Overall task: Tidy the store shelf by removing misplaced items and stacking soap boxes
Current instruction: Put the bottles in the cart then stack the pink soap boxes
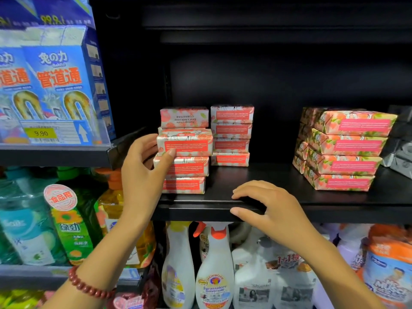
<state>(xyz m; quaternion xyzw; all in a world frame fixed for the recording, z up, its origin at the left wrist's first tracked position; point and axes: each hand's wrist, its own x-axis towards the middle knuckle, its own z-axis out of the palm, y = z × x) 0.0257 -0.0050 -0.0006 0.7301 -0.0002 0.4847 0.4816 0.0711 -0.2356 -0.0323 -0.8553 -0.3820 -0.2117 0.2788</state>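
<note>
Pink floral soap boxes stand in three stacks on the black shelf (256, 181). My left hand (142, 172) grips the top front box (185, 142) of the left stack, thumb on its front face and fingers behind its left end. Two more boxes lie under it, and another box (184, 117) sits higher behind. A middle stack (230, 136) stands further back. A tilted right stack (345, 150) stands apart. My right hand (269, 207) rests on the shelf's front edge, fingers spread, holding nothing.
Blue drain-cleaner boxes (58, 85) with a 9.90 price tag fill the upper left shelf. Dish-soap bottles (69, 221) stand lower left. White spray bottles (214, 270) and other containers stand below the soap shelf. Silver-wrapped packs (401, 157) lie at the far right.
</note>
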